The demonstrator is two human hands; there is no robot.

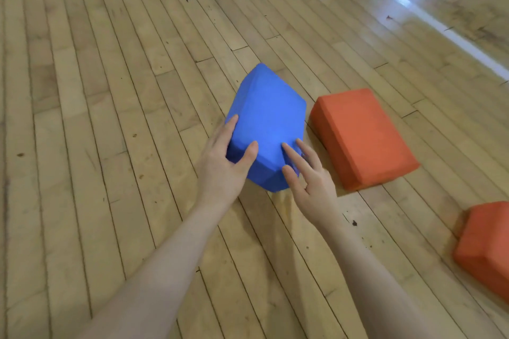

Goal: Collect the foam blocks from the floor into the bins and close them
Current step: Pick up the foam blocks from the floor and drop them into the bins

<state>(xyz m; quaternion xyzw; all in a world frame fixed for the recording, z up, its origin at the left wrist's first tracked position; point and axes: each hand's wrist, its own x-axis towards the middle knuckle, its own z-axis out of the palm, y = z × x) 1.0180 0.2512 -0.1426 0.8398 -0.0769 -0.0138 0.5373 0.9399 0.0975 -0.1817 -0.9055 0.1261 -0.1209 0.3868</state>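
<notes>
A blue foam block (268, 118) is tilted up off the wooden floor in the middle of the view. My left hand (225, 165) grips its near left corner, thumb on the top face and fingers along the left side. My right hand (305, 176) lies with straight fingers against the block's near right face. An orange foam block (360, 136) lies flat on the floor just right of the blue one. A second orange block (486, 248) sits at the right edge, partly cut off. No bin is in view.
Wooden plank floor (110, 118) stretches all around. A white painted line (440, 27) runs across the far right.
</notes>
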